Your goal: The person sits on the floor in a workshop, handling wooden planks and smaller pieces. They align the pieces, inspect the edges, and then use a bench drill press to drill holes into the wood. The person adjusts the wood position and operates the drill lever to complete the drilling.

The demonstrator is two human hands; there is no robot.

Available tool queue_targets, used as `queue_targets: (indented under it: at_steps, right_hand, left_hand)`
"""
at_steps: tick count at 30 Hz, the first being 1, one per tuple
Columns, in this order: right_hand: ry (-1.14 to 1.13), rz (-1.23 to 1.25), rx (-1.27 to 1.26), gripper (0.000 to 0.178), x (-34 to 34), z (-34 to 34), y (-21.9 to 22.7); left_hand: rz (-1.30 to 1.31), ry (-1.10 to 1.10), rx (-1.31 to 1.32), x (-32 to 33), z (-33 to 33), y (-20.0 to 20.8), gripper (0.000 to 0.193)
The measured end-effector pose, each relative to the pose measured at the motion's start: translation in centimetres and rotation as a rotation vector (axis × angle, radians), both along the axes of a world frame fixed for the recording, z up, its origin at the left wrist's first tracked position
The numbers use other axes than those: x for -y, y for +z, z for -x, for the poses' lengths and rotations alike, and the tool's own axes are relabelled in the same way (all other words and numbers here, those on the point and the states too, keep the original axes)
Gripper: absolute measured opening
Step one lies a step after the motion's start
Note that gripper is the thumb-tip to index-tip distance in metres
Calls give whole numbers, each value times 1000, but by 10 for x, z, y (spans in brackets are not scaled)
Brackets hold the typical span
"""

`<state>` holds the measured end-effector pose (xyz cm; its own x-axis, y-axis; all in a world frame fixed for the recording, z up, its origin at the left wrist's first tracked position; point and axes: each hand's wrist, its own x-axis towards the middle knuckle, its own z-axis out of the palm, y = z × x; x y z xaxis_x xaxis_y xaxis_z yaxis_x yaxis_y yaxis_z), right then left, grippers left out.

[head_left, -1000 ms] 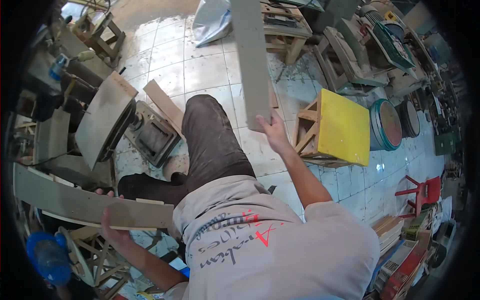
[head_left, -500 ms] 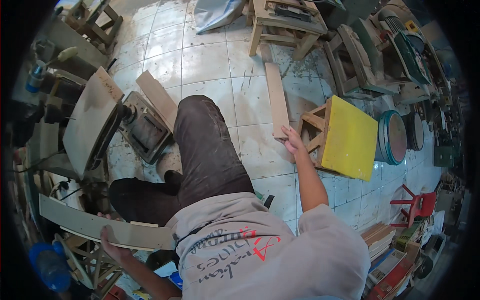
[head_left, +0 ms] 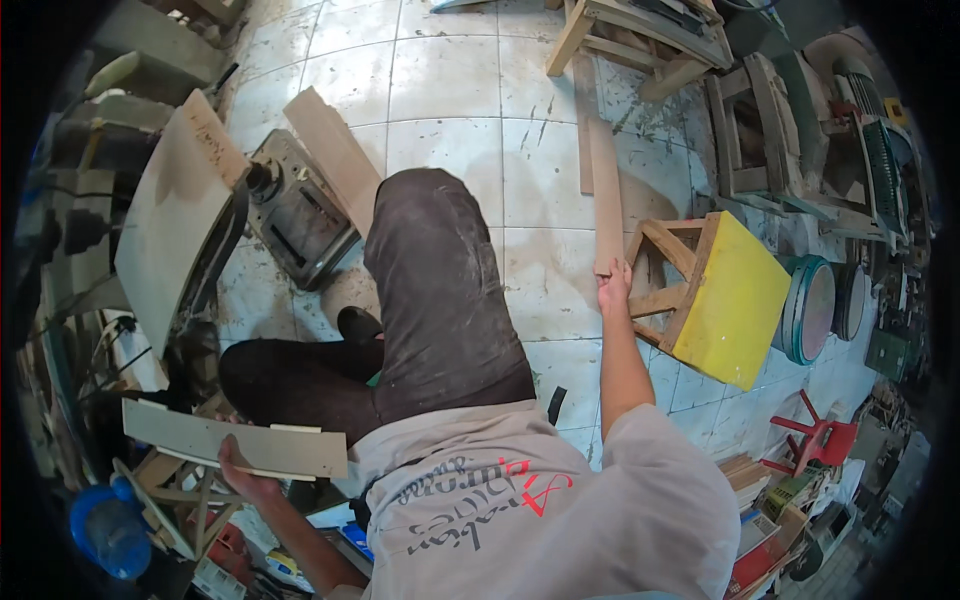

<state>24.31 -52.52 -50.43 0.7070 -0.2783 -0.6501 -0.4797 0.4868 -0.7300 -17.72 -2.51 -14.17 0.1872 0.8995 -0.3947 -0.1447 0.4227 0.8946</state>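
Observation:
My left hand (head_left: 243, 474) grips a pale, gently curved wooden board (head_left: 190, 432) beside my left hip, with the thumb over its face and the other fingers hidden behind. Light strips show along the board's edges. Out to the right, my right hand (head_left: 615, 288) is closed on the near end of a long, narrow wooden board (head_left: 607, 200), which points away from me. A second narrow board (head_left: 585, 130) lies on the floor, partly covered by the held one. Just right of that hand stands a wooden stool with a yellow top (head_left: 733, 300).
A large pale panel (head_left: 180, 200) and a grey metal machine (head_left: 300, 215) stand at left, with another board (head_left: 332, 150) beside the machine. Round tubs (head_left: 803, 310) and a red chair (head_left: 818, 438) are at right. A wooden workbench (head_left: 650, 40) stands at the far side.
The view has shifted. The board in my right hand has moved right, uncovering more of the board on the floor. My left hand still holds the curved board, now at a slightly different angle.

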Motion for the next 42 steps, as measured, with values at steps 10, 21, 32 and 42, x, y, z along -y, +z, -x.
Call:
queue_targets:
  at_steps: [10,21,32,42]
  right_hand:
    - [49,56,-7,48,-20,-69,-19]
    - [3,80,42,47,-63,-188,-23]
    - [-18,69,-166,79,-70,-198,-44]
    - [104,-56,-375,75,-63,44,-73]
  left_hand:
    - [48,36,-51,-18,3,-26,59]
    - [71,16,-142,-31,10,-36,56]
    - [-259,-137,-533,-14,-12,-30,51]
    - [133,-5,-244,-33,-2,-32,50]
